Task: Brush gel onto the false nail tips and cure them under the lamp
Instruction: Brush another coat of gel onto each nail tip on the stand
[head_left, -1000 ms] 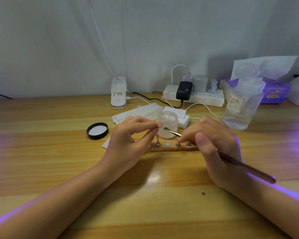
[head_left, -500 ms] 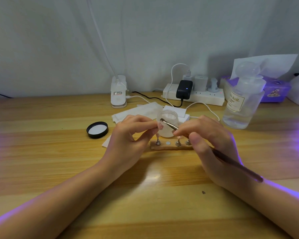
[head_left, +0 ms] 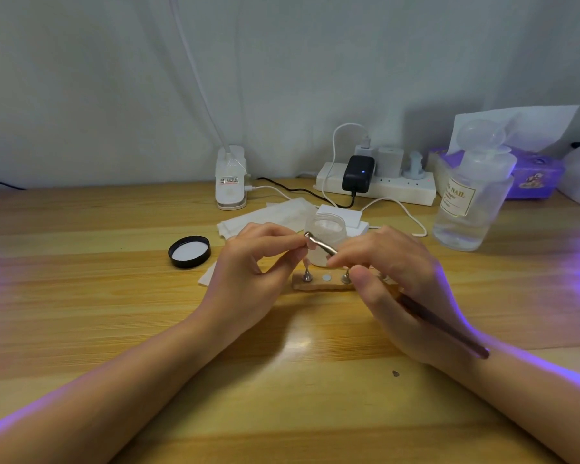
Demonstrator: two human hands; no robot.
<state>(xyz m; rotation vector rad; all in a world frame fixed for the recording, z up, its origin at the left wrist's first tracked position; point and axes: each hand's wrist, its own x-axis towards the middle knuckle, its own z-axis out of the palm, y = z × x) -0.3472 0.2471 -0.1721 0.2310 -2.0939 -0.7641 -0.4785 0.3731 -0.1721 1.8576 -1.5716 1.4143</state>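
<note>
— Lid (head_left: 190, 251) first, black, lying at nine o'clock of the hands on the bench (head_left: 81, 296). And the left hand (head_left: 248, 279)?

— Fingers curled, pinching a small nail tip (head_left: 306, 244) above the wooden stand (head_left: 322, 285).

— Where does the brush (head_left: 416, 304) sit?

— Clamped in the right hand (head_left: 399, 289), its metal end touching that tip, in front of the frosted jar (head_left: 325, 229).

— Further right?

— A clear bottle (head_left: 469, 202) at two o'clock, well apart.
</note>
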